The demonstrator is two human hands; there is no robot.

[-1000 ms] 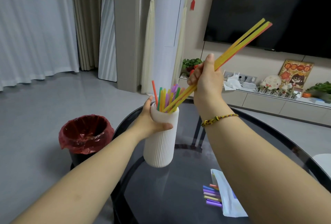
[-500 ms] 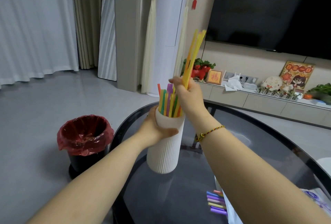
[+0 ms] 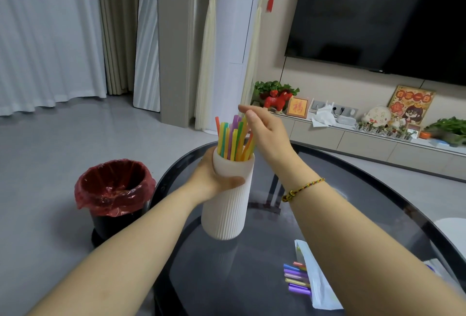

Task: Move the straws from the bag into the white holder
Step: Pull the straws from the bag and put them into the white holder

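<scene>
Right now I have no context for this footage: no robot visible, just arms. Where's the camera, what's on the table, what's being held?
There is no machine. A person works with bare hands, and the single camera sits on their head, looking forward and down, so the arms reach in from the bottom edge. The left hand grips the white ribbed holder near its top, over a dark round glass table. A bunch of coloured straws stands in the holder. The right hand is beside the straw tops with relaxed fingers and holds nothing; whether it touches them is unclear. On the table lies the white bag, with more straws poking out of its open end. On the floor to the left stands a bin with a red liner.
</scene>
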